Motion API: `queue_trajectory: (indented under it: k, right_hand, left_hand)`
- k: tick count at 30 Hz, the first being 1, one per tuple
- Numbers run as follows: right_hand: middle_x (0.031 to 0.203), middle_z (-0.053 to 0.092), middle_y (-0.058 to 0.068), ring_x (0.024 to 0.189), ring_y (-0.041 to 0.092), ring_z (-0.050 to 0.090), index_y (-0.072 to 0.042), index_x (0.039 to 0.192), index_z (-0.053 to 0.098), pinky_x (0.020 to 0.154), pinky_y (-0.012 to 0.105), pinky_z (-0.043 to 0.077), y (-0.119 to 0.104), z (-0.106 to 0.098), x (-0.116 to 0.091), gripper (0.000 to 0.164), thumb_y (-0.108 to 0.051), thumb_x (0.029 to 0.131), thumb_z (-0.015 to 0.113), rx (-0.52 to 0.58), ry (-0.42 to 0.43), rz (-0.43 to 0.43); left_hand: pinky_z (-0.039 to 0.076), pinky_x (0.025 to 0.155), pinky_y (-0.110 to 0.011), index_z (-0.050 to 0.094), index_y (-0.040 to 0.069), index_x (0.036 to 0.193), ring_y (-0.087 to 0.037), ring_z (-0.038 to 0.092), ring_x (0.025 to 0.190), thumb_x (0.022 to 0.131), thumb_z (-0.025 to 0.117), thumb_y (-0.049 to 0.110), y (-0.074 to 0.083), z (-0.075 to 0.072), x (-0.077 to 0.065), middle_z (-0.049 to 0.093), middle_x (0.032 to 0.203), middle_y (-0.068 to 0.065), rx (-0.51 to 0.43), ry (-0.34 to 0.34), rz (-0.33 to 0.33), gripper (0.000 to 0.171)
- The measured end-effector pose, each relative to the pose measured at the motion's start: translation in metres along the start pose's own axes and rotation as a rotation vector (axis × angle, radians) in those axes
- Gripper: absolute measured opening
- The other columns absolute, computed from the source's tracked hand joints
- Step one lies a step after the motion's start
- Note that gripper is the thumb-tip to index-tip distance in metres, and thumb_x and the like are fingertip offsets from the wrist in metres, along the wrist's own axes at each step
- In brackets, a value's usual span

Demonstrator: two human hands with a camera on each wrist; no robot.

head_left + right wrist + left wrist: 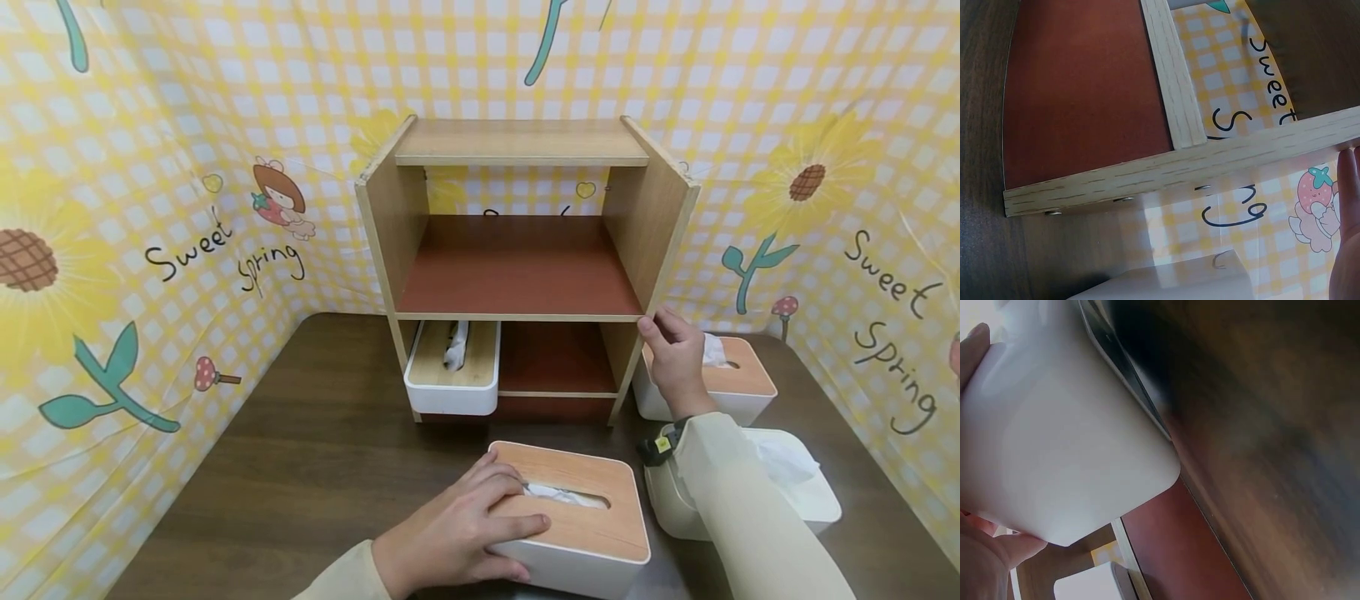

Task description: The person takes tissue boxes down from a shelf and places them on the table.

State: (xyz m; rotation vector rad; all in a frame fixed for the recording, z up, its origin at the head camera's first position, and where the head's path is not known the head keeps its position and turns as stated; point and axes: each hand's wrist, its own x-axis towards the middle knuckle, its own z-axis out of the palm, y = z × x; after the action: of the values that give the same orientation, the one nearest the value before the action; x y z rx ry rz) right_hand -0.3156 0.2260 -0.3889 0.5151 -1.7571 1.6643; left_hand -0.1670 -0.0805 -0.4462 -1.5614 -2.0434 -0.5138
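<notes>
- Here we are, near edge of the desk [285, 467]: the left hand [465, 521] grips the tissue box [577, 542], fingers spread across it.
- Up at the shelf unit [525, 267], we see the right hand [675, 358] touching the side panel; whether its fingers pinch, we can't tell.
- Watch the white box [450, 398], jutting out: a knock or jolted shelf could tip it.
- The right wrist view gives us metal fasteners [1124, 199], unseen from the head.
</notes>
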Motion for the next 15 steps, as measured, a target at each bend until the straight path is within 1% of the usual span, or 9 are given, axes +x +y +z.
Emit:
queue_trajectory:
  k: [1,6,8,9,11,13,15]
  right_hand:
    - [0.097,0.069,-0.012,0.084,0.004,0.061,0.017,0.109,0.066,0.077,0.017,0.048,0.0039,-0.0008,-0.0001,0.024,0.004,0.089,0.063,0.002,0.004,0.003]
    - [0.095,0.070,-0.013,0.083,0.005,0.061,0.018,0.108,0.065,0.076,0.018,0.049,0.0043,-0.0011,-0.0007,0.024,0.002,0.090,0.062,0.007,-0.001,0.004]
    - [0.095,0.069,-0.014,0.083,0.004,0.061,0.022,0.108,0.062,0.076,0.017,0.049,-0.0037,0.0007,-0.0007,0.026,0.003,0.090,0.061,0.011,-0.006,0.002]
    - [0.096,0.069,-0.013,0.084,0.003,0.061,0.021,0.108,0.063,0.076,0.017,0.049,-0.0041,0.0010,-0.0004,0.026,0.003,0.090,0.061,0.014,-0.003,0.001]
    - [0.097,0.070,-0.010,0.084,0.004,0.062,0.016,0.109,0.066,0.076,0.018,0.049,-0.0044,0.0016,0.0001,0.024,0.003,0.090,0.062,0.031,0.006,0.001]
    - [0.100,0.071,-0.003,0.085,0.005,0.063,0.009,0.110,0.070,0.077,0.018,0.049,-0.0042,0.0021,0.0002,0.023,0.003,0.089,0.063,0.046,0.015,0.004]
    - [0.101,0.071,-0.001,0.085,0.006,0.063,0.003,0.109,0.072,0.076,0.018,0.050,-0.0042,0.0025,-0.0001,0.022,0.003,0.089,0.063,0.058,0.022,0.006]
  left_hand:
    - [0.033,0.101,-0.063,0.069,0.022,0.119,-0.021,0.051,0.111,0.078,0.078,0.050,0.0004,0.0007,0.0001,0.056,0.107,-0.003,-0.001,0.001,-0.001,0.051]
    - [0.035,0.100,-0.062,0.068,0.022,0.118,-0.020,0.052,0.108,0.077,0.078,0.052,0.0031,0.0048,0.0016,0.055,0.106,-0.002,-0.001,0.018,0.009,0.051]
    - [0.035,0.100,-0.061,0.068,0.022,0.118,-0.020,0.052,0.107,0.076,0.079,0.052,0.0044,0.0061,0.0023,0.055,0.106,-0.002,-0.005,0.023,0.009,0.052]
    - [0.035,0.100,-0.061,0.068,0.022,0.118,-0.019,0.052,0.107,0.076,0.078,0.052,0.0050,0.0066,0.0024,0.055,0.106,-0.002,-0.003,0.023,0.006,0.052]
    - [0.035,0.101,-0.061,0.067,0.022,0.118,-0.020,0.052,0.107,0.076,0.079,0.052,0.0057,0.0070,0.0025,0.055,0.107,-0.002,-0.002,0.021,0.002,0.052]
    - [0.034,0.101,-0.061,0.067,0.022,0.118,-0.020,0.051,0.107,0.076,0.079,0.052,0.0064,0.0074,0.0022,0.055,0.107,-0.003,0.001,0.018,-0.005,0.053]
    - [0.034,0.101,-0.061,0.067,0.022,0.119,-0.020,0.051,0.107,0.077,0.079,0.051,0.0071,0.0080,0.0017,0.055,0.107,-0.003,0.005,0.015,-0.009,0.053]
